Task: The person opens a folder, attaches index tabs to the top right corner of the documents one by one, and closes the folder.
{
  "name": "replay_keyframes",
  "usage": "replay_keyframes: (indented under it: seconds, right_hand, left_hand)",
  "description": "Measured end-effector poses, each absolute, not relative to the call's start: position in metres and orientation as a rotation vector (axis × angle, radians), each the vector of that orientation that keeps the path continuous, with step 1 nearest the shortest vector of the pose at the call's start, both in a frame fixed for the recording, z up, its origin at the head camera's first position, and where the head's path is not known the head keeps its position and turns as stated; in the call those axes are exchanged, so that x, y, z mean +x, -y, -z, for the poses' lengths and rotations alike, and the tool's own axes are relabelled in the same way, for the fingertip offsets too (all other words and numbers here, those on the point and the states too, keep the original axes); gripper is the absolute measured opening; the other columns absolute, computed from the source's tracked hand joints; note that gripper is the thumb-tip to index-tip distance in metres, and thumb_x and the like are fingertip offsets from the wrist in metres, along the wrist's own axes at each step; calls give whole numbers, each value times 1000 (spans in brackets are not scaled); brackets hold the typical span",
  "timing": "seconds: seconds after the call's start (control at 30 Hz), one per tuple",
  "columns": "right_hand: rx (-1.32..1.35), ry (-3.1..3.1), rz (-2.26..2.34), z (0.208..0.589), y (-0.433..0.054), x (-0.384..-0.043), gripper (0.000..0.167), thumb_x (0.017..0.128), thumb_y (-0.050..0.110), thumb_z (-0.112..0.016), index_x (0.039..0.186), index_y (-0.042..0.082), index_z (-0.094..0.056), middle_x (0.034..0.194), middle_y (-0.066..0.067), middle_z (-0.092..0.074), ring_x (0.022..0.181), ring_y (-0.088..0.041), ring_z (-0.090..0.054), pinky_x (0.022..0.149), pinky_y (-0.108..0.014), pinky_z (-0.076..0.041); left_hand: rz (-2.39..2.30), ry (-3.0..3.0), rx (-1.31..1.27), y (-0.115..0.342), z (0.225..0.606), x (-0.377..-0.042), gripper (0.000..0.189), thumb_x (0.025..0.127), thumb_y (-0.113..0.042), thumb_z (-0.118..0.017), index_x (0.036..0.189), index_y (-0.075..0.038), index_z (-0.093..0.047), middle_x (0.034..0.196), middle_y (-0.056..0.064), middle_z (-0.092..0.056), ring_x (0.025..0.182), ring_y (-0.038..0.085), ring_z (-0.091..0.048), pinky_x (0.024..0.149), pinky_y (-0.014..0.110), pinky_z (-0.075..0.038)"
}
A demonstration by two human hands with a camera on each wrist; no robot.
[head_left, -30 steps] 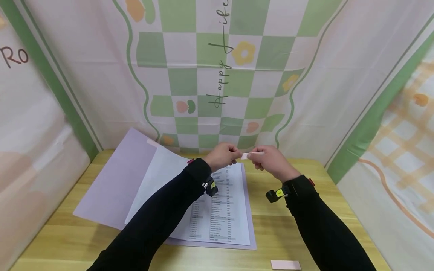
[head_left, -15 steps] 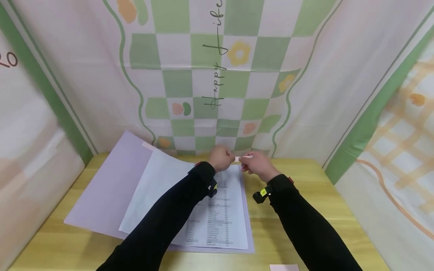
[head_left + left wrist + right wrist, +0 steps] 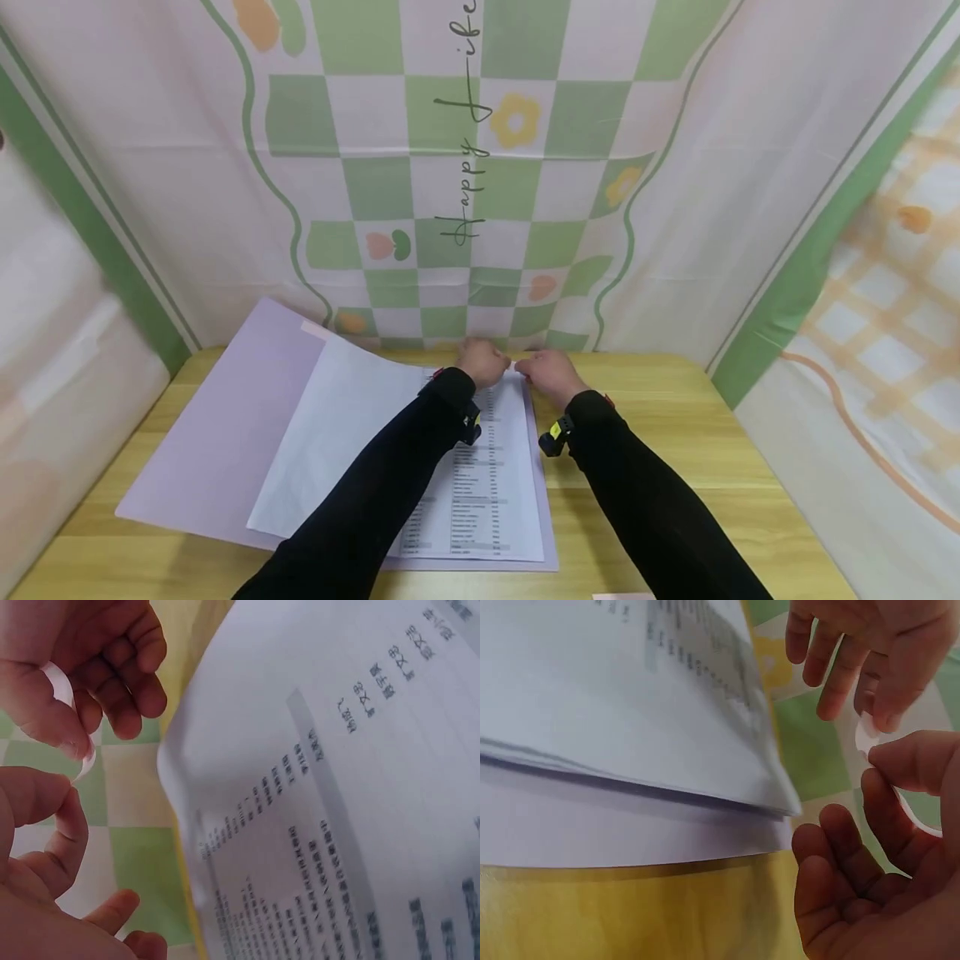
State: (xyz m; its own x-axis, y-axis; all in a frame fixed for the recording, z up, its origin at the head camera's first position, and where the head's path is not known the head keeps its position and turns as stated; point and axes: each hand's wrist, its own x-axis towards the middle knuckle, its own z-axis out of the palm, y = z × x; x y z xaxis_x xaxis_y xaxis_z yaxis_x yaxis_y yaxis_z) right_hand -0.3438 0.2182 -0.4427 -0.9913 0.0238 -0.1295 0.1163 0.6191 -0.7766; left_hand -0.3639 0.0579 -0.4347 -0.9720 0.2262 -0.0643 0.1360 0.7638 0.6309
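My left hand [image 3: 483, 362] and right hand [image 3: 552, 374] meet at the far edge of an open lavender folder [image 3: 202, 442]. Between thumb and forefinger, each pinches a thin pale pink strip [image 3: 88, 762]. It bends in a curve between them, and its loose end trails inside my right hand in the right wrist view. Printed sheets [image 3: 480, 492] lie in the folder just beneath the hands, with their top corner near the strip. A lifted white sheet [image 3: 315, 450] leans over to the left against the folder's cover.
A pink tab [image 3: 313, 330] sits at the upper edge of the folder's cover. The pink edge of a small flat pad [image 3: 622, 596] shows at the bottom of the head view. A patterned cloth [image 3: 375, 192] hangs behind the wooden table [image 3: 660, 467].
Both hands have come closer together and lower, toward the top of the printed sheets, with the strip between them. The right hand has moved left. The head view has shifted slightly.
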Motion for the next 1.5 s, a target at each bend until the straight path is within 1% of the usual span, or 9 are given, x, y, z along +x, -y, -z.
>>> replay_keyframes:
  seconds: [0.13, 0.23, 0.4, 0.57, 0.73, 0.97, 1.1, 1.23, 1.5]
  right_hand:
    - [179, -2683, 1388, 454, -220, -348, 38, 92, 25, -64, 61, 9, -49, 56, -1, -43, 51, -20, -43, 53, -32, -34]
    - [232, -2650, 1414, 462, -220, -353, 36, 90, 24, -64, 61, 7, -52, 55, -2, -47, 50, -19, -45, 51, -31, -34]
    - [299, -2657, 1420, 467, -220, -362, 29, 86, 23, -63, 68, 1, -65, 64, -6, -60, 56, -20, -57, 53, -29, -43]
    - [325, -2640, 1449, 467, -217, -367, 23, 82, 18, -65, 69, 0, -65, 65, -8, -61, 57, -20, -60, 55, -28, -50]
    - [319, -2632, 1444, 469, -216, -371, 23, 77, 13, -66, 56, 7, -60, 55, -3, -55, 49, -16, -56, 50, -26, -47]
    - [317, -2708, 1274, 474, -219, -379, 26, 78, 17, -63, 53, 8, -62, 51, -1, -55, 46, -14, -55, 49, -25, -43]
    - [318, -2715, 1256, 475, -221, -381, 27, 77, 18, -63, 51, 9, -61, 50, -1, -55, 46, -15, -55, 49, -26, -41]
    - [326, -2717, 1278, 474, -221, -381, 26, 76, 18, -64, 53, 8, -62, 51, -2, -54, 46, -17, -55, 48, -27, -41]
    - [351, -2679, 1292, 474, -220, -381, 23, 79, 18, -65, 60, 5, -65, 56, -3, -57, 51, -17, -57, 49, -27, -43]
  left_hand:
    - [-975, -2783, 227, -63, 441, -367, 36, 99, -31, -59, 72, -8, -66, 105, 11, -60, 101, 29, -51, 86, 41, -44]
    - [-901, -2795, 227, -66, 448, -373, 37, 99, -31, -57, 77, -5, -68, 105, 12, -62, 99, 28, -53, 87, 39, -43]
    - [-748, -2848, 240, -72, 455, -381, 40, 100, -33, -52, 105, 2, -71, 126, 20, -58, 116, 34, -48, 98, 42, -39]
    - [-710, -2842, 125, -77, 457, -382, 46, 99, -35, -52, 121, 3, -66, 131, 25, -50, 121, 38, -44, 96, 45, -41]
    - [-699, -2815, 34, -81, 462, -387, 46, 99, -35, -53, 123, 3, -64, 132, 25, -46, 122, 37, -41, 99, 46, -39]
    - [-685, -2820, -7, -88, 468, -392, 44, 98, -32, -55, 123, 1, -65, 135, 24, -44, 126, 39, -36, 103, 50, -34]
    - [-688, -2831, -19, -92, 473, -395, 39, 95, -30, -57, 116, 0, -68, 134, 22, -43, 125, 39, -34, 101, 52, -32]
    - [-672, -2848, -9, -92, 474, -395, 34, 94, -29, -56, 109, -2, -70, 132, 20, -44, 123, 38, -34, 100, 52, -32]
    - [-605, -2851, -3, -89, 460, -383, 36, 97, -31, -53, 115, -4, -69, 136, 18, -42, 125, 36, -35, 100, 48, -34]
